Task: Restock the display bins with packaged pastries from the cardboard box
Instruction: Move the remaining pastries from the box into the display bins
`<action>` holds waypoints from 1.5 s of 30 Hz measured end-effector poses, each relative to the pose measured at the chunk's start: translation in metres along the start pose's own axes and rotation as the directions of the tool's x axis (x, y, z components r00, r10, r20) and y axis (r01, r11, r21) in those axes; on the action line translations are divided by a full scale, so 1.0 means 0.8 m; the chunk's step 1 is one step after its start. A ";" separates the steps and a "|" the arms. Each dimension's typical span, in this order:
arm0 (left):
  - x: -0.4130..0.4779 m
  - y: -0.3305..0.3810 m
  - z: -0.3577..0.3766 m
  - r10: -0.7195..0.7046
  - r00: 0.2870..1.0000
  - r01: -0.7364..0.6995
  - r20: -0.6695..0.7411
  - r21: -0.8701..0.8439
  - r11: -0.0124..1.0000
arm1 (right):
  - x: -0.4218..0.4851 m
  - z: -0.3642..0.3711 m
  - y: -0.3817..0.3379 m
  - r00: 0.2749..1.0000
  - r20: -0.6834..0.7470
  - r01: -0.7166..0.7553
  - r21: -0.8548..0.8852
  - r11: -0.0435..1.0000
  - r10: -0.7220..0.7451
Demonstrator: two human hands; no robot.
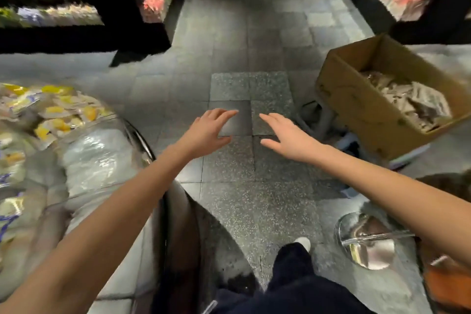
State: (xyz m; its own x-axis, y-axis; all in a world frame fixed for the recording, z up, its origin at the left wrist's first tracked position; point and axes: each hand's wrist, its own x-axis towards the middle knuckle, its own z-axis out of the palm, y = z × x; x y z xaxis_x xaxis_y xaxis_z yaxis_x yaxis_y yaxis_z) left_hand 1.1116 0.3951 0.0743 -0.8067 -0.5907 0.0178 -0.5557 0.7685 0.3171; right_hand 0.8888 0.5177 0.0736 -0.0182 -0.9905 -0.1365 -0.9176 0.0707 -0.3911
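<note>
Head view: far left, the display bin (96, 158) is heaped with yellow-printed pastry packs (54, 112), all blurred. The left hand (209, 130) hangs over the floor tiles (229, 86), fingers (225, 112) spread, holding nothing. The right hand (288, 137) is near it, not touching, fingers (270, 118) spread too. On the right, the open cardboard box (356, 120) holds pale wrapped pastries (413, 102).

cardboard box (356, 109): brown, open-topped, tilted, at right | packaged pastries (413, 102): grey-brown wrappers, heaped loosely inside the box toward its right end | display bin (96, 158): round, clear-walled, at left, holding blurred yellow-and-white packets (53, 112)
</note>
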 end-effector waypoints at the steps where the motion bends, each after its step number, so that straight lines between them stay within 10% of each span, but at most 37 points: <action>1: 0.033 0.019 0.007 0.034 0.999 -0.034 0.010 -0.002 0.999 | -0.008 -0.010 0.029 0.999 -0.004 -0.041 0.006 0.999 0.041; 17: 0.461 0.308 0.134 0.408 0.892 -0.400 0.194 -0.082 0.913 | -0.109 -0.171 0.448 0.851 -0.072 -0.494 0.223 0.840 0.520; 45: 0.961 0.325 0.261 0.564 0.621 -0.539 0.544 -0.226 0.811 | 0.105 -0.211 0.745 0.569 0.097 -0.774 0.398 0.492 0.817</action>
State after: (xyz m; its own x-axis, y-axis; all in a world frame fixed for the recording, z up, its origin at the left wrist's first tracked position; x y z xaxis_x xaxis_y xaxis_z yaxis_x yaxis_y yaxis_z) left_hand 0.3044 0.1922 -0.0277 -0.9240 0.2004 -0.3256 0.0296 0.8866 0.4616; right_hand 0.2734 0.4565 -0.0174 -0.7213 -0.4943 -0.4852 -0.2793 0.8486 -0.4493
